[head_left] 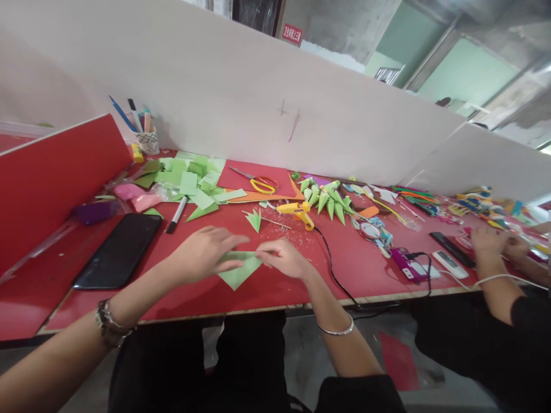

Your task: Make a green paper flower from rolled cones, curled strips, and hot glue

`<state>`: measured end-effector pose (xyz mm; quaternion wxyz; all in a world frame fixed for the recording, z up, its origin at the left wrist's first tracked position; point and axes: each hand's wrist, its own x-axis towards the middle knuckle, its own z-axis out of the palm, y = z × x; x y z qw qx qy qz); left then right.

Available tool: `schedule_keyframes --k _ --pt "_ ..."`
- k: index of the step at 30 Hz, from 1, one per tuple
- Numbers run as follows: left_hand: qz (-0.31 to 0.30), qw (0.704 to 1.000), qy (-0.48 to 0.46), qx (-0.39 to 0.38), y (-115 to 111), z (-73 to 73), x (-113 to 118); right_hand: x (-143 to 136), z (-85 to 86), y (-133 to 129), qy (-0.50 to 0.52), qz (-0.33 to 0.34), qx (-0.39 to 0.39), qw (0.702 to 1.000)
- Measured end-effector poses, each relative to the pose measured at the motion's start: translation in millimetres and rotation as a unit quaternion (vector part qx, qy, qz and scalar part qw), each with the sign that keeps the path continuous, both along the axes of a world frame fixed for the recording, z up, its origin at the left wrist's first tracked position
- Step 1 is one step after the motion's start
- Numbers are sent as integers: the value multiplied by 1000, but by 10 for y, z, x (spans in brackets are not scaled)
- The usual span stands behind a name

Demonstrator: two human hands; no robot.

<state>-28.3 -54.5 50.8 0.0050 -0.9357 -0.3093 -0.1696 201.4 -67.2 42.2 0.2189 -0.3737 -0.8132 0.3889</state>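
A light green sheet of paper [236,277], its lower edge coming to a point, lies on the red tabletop between my hands. My right hand [284,258] pinches its upper right corner between thumb and fingers. Over its left side, my left hand [209,253] has its fingers stretched out and the thumb apart, the thumb lying across the paper. Just beyond is a small folded green paper piece [255,220] with pointed leaves. A yellow hot glue gun [298,213] rests behind my right hand, its black cord running to the table's front edge.
Green paper pieces [188,182], yellow-handled scissors [262,184] and a spiky green paper cluster [329,198] lie along the white partition. Left are a black phone [118,251], a marker [176,214] and a pen cup [147,142]. A purple power strip [405,266] and a co-worker's hands [491,241] are right.
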Motion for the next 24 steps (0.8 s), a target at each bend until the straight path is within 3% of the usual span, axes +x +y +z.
schedule_keyframes --k 3,7,10,14,18,22,24 --pt "-30 999 45 -5 -31 -45 50 -60 5 -5 -25 -9 63 998" --pt "2 1000 21 -6 -22 -130 28 -196 15 -44 -79 -37 219 972" --pt "17 999 19 -23 -41 -157 41 -310 -22 -70 -128 -27 271 954" --pt "3 999 16 -52 -90 -126 26 -323 -121 -72 -165 -58 277 945" --pt "-1 997 -10 -78 -134 -77 -92 -161 -175 -42 -152 -82 259 950" --pt "15 996 -17 -90 -191 -57 -166 -40 -104 -49 -124 -194 227 946" --pt "14 997 0 -74 -229 -52 -135 -70 -27 -101 -57 -189 196 961"
